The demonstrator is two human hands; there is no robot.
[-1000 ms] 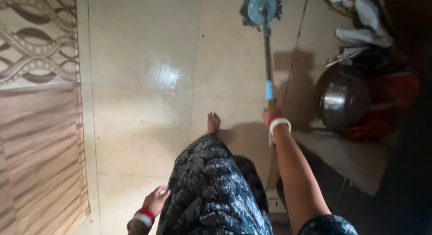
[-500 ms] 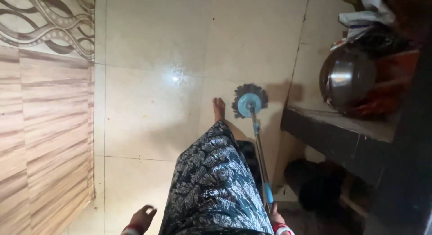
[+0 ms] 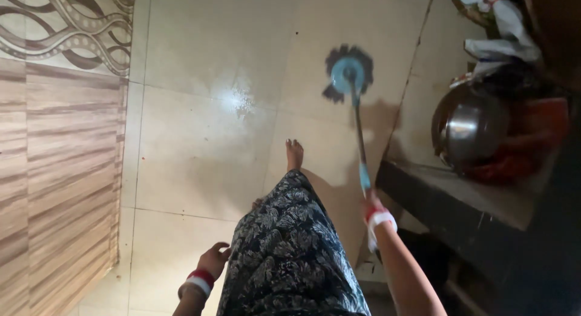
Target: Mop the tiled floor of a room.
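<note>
Gripping mop handle (image 3: 359,131), right hand (image 3: 370,202); white bags (image 3: 505,32) beyond.

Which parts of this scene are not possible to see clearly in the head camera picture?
- Mop head: blurred, so its strands cannot be told apart.
- Right hand: its grip on the mop handle is small and dim, fingers unclear.
- Left hand: forearm cut off by the bottom edge.
- Space under the dark ledge: lost in shadow.
- Items behind the steel pot: too dark.

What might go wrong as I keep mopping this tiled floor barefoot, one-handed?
The tiled floor shines as if wet near the bare foot, so a slip seems possible. The mop, held only by the right hand, passes close to the ledge bearing a steel pot; it may knock it.
</note>
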